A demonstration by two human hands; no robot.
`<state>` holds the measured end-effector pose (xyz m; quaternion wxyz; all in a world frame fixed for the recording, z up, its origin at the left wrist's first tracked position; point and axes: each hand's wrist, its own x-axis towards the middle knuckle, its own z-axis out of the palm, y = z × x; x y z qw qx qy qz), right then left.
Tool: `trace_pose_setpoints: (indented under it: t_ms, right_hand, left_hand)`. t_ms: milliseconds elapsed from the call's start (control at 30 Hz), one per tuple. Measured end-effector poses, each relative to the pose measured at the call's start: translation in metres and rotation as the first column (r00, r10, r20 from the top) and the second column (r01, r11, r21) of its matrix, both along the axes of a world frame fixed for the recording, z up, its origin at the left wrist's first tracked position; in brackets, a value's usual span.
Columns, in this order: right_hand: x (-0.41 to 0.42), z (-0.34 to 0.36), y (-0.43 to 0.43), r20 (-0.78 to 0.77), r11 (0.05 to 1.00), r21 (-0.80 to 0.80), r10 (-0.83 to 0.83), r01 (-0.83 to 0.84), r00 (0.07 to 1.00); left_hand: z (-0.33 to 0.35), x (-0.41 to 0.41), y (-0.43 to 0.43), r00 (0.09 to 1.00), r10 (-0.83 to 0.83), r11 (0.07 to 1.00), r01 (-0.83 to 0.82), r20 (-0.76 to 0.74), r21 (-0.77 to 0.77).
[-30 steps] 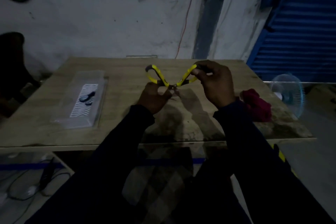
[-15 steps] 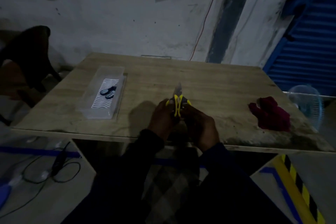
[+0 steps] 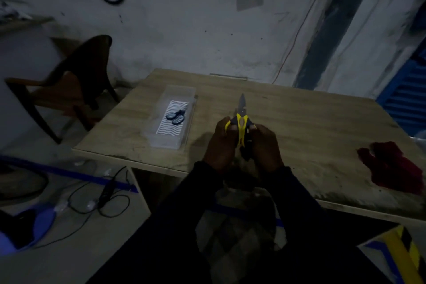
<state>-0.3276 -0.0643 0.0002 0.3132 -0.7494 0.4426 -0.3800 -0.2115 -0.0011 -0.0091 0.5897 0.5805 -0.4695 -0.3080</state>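
Yellow-and-black scissors stand upright over the wooden table, blades closed and pointing away from me. My left hand grips the left handle and my right hand grips the right handle, pressing the two handles together. The lower ends of the handles are hidden between my palms.
A clear plastic tray with a wavy-patterned liner holds a small pair of dark scissors at the table's left. A red cloth lies at the right. A wooden chair stands left; cables lie on the floor.
The scissors' handles were spread wide a second ago and are now squeezed together, blades closed. My hands dropped lower and closer to me, and the view swung left.
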Motion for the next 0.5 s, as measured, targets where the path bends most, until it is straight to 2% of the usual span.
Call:
trace_pose_setpoints:
  t_ms: [33, 67, 100, 133, 167, 200, 233, 267, 367, 433, 500]
  right_hand:
    - [0.013, 0.004, -0.003, -0.087, 0.998, -0.06, -0.007, 0.002, 0.996]
    - [0.028, 0.009, -0.004, -0.116, 0.999, -0.031, -0.012, 0.008, 0.993]
    - [0.045, 0.019, 0.002, -0.041, 0.998, 0.056, -0.004, 0.007, 0.999]
    - [0.063, 0.027, 0.005, 0.035, 0.992, 0.13, -0.003, -0.001, 0.999]
    - [0.078, 0.035, 0.007, 0.113, 0.972, 0.23, 0.022, -0.047, 0.993]
    - [0.094, 0.041, 0.008, 0.104, 0.948, 0.308, 0.051, -0.081, 0.993]
    - [0.109, 0.047, 0.01, 0.075, 0.917, 0.383, 0.091, -0.113, 0.993]
    - [0.125, 0.052, 0.011, -0.002, 0.9, 0.419, 0.135, -0.122, 0.991]
    - [0.17, 0.054, 0.013, -0.095, 0.872, 0.464, 0.222, -0.154, 0.97]
    - [0.195, 0.051, 0.018, -0.147, 0.862, 0.478, 0.271, -0.171, 0.951]
    - [0.217, 0.045, 0.017, -0.183, 0.863, 0.472, 0.296, -0.18, 0.938]
  left_hand:
    - [0.009, 0.016, 0.003, 1.0, -0.001, 1.0, 0.002, -0.022, 0.015]
    - [0.015, 0.036, 0.006, 0.997, 0.024, 1.0, -0.022, -0.069, 0.019]
    - [0.023, 0.061, 0.01, 0.991, 0.123, 0.992, -0.121, -0.061, 0.035]
    - [0.029, 0.089, 0.016, 0.958, 0.275, 0.959, -0.279, 0.079, 0.049]
    - [0.035, 0.115, 0.02, 0.876, 0.42, 0.899, -0.437, 0.236, 0.026]
    - [0.035, 0.143, 0.025, 0.749, 0.508, 0.827, -0.562, 0.426, 0.002]
    - [0.037, 0.165, 0.03, 0.679, 0.511, 0.784, -0.62, 0.527, 0.037]
    - [0.037, 0.184, 0.033, 0.656, 0.465, 0.76, -0.641, 0.594, 0.113]
    - [0.026, 0.213, 0.029, 0.74, 0.247, 0.717, -0.574, 0.626, 0.396]
    - [0.024, 0.218, 0.027, 0.788, 0.2, 0.752, -0.504, 0.582, 0.425]
    - [0.02, 0.223, 0.025, 0.797, 0.183, 0.766, -0.482, 0.575, 0.424]
